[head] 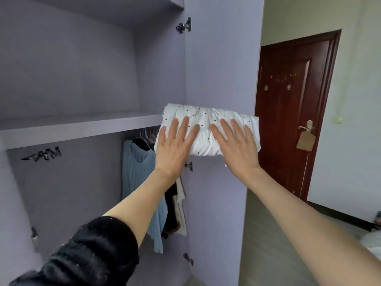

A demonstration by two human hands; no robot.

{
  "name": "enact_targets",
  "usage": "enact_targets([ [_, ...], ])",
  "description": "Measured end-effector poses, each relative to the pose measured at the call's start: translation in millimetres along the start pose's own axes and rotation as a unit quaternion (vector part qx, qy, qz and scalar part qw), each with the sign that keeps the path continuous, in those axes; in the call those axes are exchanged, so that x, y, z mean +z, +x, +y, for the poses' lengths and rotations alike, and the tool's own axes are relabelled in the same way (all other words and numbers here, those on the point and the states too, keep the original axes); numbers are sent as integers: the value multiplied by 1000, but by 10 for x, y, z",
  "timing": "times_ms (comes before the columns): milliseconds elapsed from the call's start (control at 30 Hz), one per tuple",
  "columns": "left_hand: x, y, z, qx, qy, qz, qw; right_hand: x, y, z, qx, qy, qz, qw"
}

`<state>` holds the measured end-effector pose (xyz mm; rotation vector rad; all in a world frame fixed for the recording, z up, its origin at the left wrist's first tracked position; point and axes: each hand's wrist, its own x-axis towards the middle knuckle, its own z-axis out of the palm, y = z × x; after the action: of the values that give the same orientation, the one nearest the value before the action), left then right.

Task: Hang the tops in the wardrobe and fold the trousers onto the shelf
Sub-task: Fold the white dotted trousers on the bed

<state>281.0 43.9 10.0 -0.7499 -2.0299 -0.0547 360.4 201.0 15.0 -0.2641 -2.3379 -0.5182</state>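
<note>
Nearest the camera, two bare forearms are reaching up and forward, the left one coming out of a black sleeve [86,250]. Both are ending in flat palms laid against a folded bundle of white trousers [208,120] with small dark dots. The left hand [175,145] is pressing on the bundle's left half and the right hand [233,145] on its right half; the fingers [182,125] of each are lying straight and spread, curling round nothing, so the cloth is being pushed and steadied rather than gripped. Whether the thumbs are reaching under the bundle cannot be told.

The bundle is lying with its long axis left to right, along the front edge of the shelf [78,126]. Its left end is sitting at the shelf's right end, while most of its length is showing in front of the wardrobe's open door panel [218,58], so how much of it is resting on the board is unclear. The bare shelf is stretching away to the left and back from the fingertips, so the coming move looks to be a push inward and leftward, both hands sharing it about equally.

Below the shelf, a pale blue top [140,182] and darker garments are hanging on hangers. Farther right, a dark red room door [288,110] is standing closed.
</note>
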Motion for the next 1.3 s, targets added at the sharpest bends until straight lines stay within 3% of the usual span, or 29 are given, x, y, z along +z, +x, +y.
enact_targets([
  [133, 607, 470, -379, -19, 46, 21, 999, 500, 772, -118, -15, 36, 28, 999],
  [333, 1397, 1267, -1135, -52, 116, 53, 990, 1173, 2127, -431, -61, 68, 160, 983],
  [433, 1749, 1539, -1426, -76, 150, 33, 985, 1426, 2629, -533, -90, 88, 192, 973],
  [700, 2721, 2320, -2050, -172, 230, -23, 958, 2388, 4116, -830, -148, 180, 199, 952],
  [867, 3327, 2656, -2266, -261, 201, -100, 939, 2969, 4871, -1079, -173, 180, 108, 962],
  [933, 3481, 2680, -2368, -265, 132, -179, 938, 3189, 4962, -1218, -155, 211, 47, 964],
  [1000, 3596, 2700, -2482, -247, 53, -263, 931, 3429, 5052, -1298, -143, 302, -16, 942],
  [1067, 3658, 2729, -2585, -263, -9, -312, 913, 3583, 5150, -1291, -162, 421, -75, 889],
  [1167, 3785, 2808, -2719, -285, 2, -362, 887, 3702, 5291, -1291, -218, 497, -178, 821],
  [1233, 3869, 2873, -2768, -286, 34, -389, 875, 3784, 5376, -1324, -244, 472, -226, 817],
  [1300, 3962, 2958, -2840, -287, 57, -411, 863, 3881, 5486, -1393, -259, 424, -232, 836],
])
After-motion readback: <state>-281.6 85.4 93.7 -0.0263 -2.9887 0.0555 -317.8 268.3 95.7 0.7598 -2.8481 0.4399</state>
